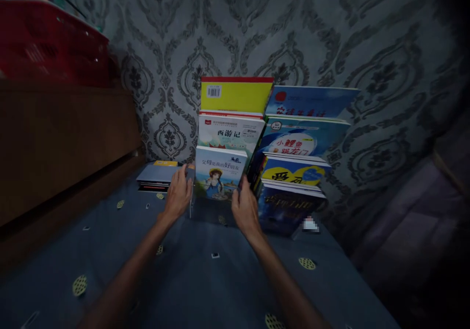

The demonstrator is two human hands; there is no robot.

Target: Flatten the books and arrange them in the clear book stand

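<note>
My left hand (pixel 178 192) is at the left edge of a storybook (pixel 220 172) with a child in a hat on its blue cover. Its fingers are stretched upward along that side, and I cannot tell whether they touch the book or the clear holder. On the other side, my right hand (pixel 245 209) is closed on the book's lower right edge, thumb in front. This book stands upright at the front of the left row. Behind it rise a white-topped book (pixel 231 133) and a yellow book (pixel 235 94) with a barcode.
A second row stands to the right, with a dark blue book (pixel 290 206) in front and a teal book (pixel 304 135) further back. Flat books (pixel 156 173) are stacked at left. A wooden cabinet (pixel 66 148) carries a red basket (pixel 55 45). Patterned wallpaper (pixel 161 74) backs the blue cloth (pixel 183 275).
</note>
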